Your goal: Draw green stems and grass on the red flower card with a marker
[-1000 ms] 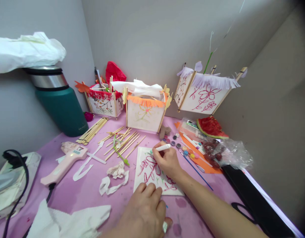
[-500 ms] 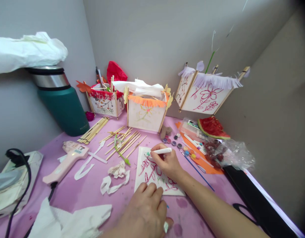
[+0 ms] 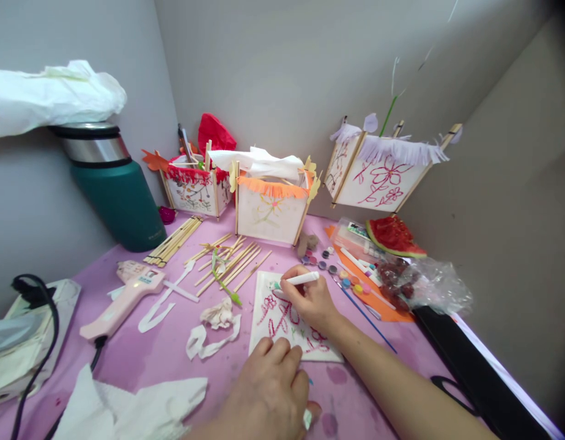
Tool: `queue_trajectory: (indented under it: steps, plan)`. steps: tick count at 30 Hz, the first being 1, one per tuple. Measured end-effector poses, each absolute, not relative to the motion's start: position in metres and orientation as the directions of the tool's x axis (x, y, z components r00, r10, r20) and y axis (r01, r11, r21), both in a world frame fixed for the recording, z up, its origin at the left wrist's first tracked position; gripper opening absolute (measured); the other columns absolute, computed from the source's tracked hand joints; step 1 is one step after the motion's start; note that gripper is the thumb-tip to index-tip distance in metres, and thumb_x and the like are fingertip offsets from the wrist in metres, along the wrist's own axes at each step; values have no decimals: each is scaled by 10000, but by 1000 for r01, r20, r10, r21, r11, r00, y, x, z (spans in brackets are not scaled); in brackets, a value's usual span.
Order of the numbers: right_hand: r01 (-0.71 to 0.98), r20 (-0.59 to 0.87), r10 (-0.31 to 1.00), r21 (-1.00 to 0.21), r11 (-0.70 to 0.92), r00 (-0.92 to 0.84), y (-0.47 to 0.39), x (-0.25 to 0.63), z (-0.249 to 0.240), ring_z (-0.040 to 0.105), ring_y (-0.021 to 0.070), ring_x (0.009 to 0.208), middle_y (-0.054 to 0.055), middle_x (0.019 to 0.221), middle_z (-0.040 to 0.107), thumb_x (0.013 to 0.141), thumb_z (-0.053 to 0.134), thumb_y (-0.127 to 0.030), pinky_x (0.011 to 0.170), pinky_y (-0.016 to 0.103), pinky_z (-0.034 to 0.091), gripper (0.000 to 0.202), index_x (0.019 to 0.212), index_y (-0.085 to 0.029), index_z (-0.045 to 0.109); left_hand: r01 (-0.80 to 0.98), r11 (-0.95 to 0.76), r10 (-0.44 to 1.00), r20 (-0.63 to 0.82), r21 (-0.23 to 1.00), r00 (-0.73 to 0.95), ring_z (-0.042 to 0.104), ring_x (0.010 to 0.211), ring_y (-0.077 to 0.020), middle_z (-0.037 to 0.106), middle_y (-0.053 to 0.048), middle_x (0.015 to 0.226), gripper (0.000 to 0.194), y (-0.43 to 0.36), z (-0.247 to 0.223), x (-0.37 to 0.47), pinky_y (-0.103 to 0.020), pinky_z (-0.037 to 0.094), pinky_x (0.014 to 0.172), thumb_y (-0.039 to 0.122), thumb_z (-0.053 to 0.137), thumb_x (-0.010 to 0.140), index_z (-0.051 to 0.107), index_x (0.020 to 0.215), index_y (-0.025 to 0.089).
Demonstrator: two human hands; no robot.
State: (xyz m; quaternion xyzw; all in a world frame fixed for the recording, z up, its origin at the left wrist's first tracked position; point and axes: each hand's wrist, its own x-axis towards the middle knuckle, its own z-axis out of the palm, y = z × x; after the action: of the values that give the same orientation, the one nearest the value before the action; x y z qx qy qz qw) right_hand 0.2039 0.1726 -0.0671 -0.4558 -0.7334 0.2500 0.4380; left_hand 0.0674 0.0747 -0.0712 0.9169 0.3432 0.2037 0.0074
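My right hand pinches a white marker, its green tip end near the upper left of a white panel. Dark pink flower outlines and a few small green strokes cover the panel, which lies flat on the table. My left hand rests with curled fingers on the panel's lower edge. Between its thumb and fingers shows a small white-and-green piece like a marker cap, mostly hidden by the hand.
Left lie a pink glue gun, wooden sticks, paper strips and tissue. Behind stand a green bottle and decorated paper lanterns; another lantern hangs right. Paint pots, a blue brush and plastic wrap lie right.
My right hand and the marker have shifted very slightly to the right over the panel's upper left. My left hand stays in place.
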Motion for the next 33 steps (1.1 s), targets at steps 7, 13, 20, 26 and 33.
queue_trajectory:
  steps: [7,13,20,26,33]
  plan:
    - [450,412,884,-762,466,-219,173,204,-68,406,86,475,-52,551,475,832,538,-228,466,212,318,96,773,-170,587,632,-760,636,378,153,673,546,784,-211,677,-51,837,254,74,-71,69,-345,411,664,416,641,790,673,746,168]
    - [443,418,882,-763,470,-216,174,204,-70,399,82,472,-55,552,471,835,540,-229,464,209,315,88,786,-170,584,629,-763,631,377,147,678,562,781,-221,690,-56,869,247,74,-72,68,-355,433,659,407,656,773,676,734,164]
    - [464,398,878,-745,479,-268,174,203,-70,437,88,493,-47,563,503,825,538,-202,489,211,335,71,787,-169,587,626,-765,627,396,151,671,569,774,-224,697,-58,875,241,74,-70,68,-358,447,647,401,668,764,679,736,162]
    - [453,414,871,-744,490,-264,174,205,-69,406,82,456,-57,518,464,810,542,-190,456,208,312,85,730,-169,559,627,-764,630,381,152,676,573,774,-227,701,-60,868,245,74,-69,69,-360,457,645,407,679,752,687,734,163]
    - [445,427,876,-754,483,-226,174,204,-70,388,80,463,-58,535,454,830,541,-221,457,210,307,92,766,-165,577,621,-771,618,406,145,673,573,771,-228,704,-61,884,243,75,-72,69,-359,458,637,402,694,738,679,719,160]
